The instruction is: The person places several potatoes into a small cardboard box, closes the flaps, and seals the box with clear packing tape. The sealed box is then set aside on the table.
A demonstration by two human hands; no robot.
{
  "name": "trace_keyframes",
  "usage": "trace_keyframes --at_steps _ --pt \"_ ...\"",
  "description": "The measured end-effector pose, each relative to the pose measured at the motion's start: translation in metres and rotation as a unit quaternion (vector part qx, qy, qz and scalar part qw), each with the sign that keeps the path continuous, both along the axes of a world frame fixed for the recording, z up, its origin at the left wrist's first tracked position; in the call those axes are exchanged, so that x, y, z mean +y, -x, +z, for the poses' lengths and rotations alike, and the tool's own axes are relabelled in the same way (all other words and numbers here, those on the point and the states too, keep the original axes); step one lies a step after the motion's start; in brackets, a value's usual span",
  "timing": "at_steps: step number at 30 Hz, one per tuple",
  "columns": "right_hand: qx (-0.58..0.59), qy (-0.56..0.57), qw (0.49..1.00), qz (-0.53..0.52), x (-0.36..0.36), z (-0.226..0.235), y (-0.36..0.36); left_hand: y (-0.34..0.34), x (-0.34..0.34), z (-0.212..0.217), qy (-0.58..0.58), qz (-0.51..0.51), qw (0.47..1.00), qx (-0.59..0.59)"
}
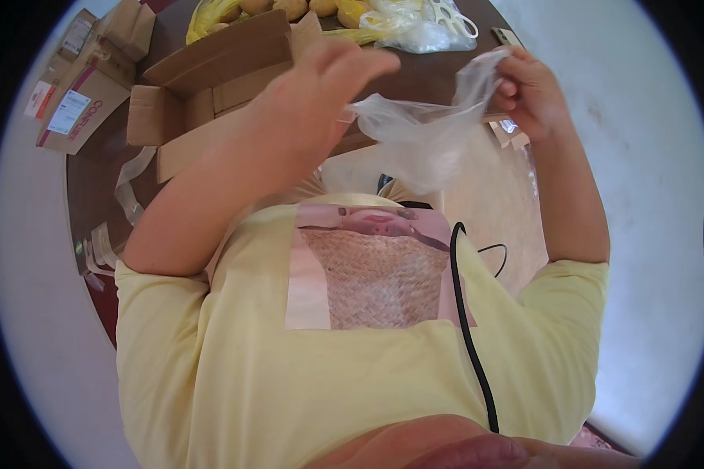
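The clear plastic bag (418, 137) hangs in the upper middle of the frame, stretched between my two hands above my chest. My right hand (528, 90), at the upper right, has its fingers (507, 78) pinched shut on the bag's top edge. My left hand (328, 86), just left of the bag, has its fingers loosely curled and touching the bag's other side; I cannot tell how firmly they grip it, since the back of the hand hides them. The bag's lower part sags crumpled between the hands.

Behind my left hand, an open cardboard box (211, 86) sits on the dark desk (94, 187), flaps spread. Further toward the upper left lie two smaller printed boxes (74, 102). At the top edge of the frame are yellowish round fruits (289, 8) and another clear bag with white scissors (454, 19) beside it. In the lower frame, my yellow shirt (289, 375) fills the view, with a black cable (469, 336) running down it.
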State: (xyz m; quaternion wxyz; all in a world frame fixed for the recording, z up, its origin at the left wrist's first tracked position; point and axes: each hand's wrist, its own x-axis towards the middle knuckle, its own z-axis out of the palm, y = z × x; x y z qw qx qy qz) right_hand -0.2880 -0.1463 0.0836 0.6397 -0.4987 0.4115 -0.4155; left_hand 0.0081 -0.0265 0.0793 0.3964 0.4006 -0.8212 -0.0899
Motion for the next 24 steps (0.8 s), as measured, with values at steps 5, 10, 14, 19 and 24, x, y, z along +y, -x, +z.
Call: trace_keyframes --at_steps 5,10,14,19,24 --pt "-0.171 0.063 0.98 0.082 0.03 0.016 0.022 -0.021 -0.007 -0.007 0.009 0.095 0.994 -0.059" --pt "-0.192 0.05 0.976 0.086 0.047 -0.002 0.034 -0.03 0.003 -0.024 -0.113 0.124 0.979 0.112" --pt "-0.232 -0.035 0.962 0.141 0.036 -0.021 0.041 -0.02 0.003 -0.01 -0.332 0.099 0.9 0.263" --pt "-0.128 -0.041 0.991 -0.01 0.029 -0.009 0.024 -0.011 -0.011 0.002 -0.49 -0.005 0.77 0.408" --pt "-0.115 -0.018 0.992 -0.04 0.028 0.009 0.034 -0.017 -0.013 0.0 -0.512 -0.043 0.713 0.477"
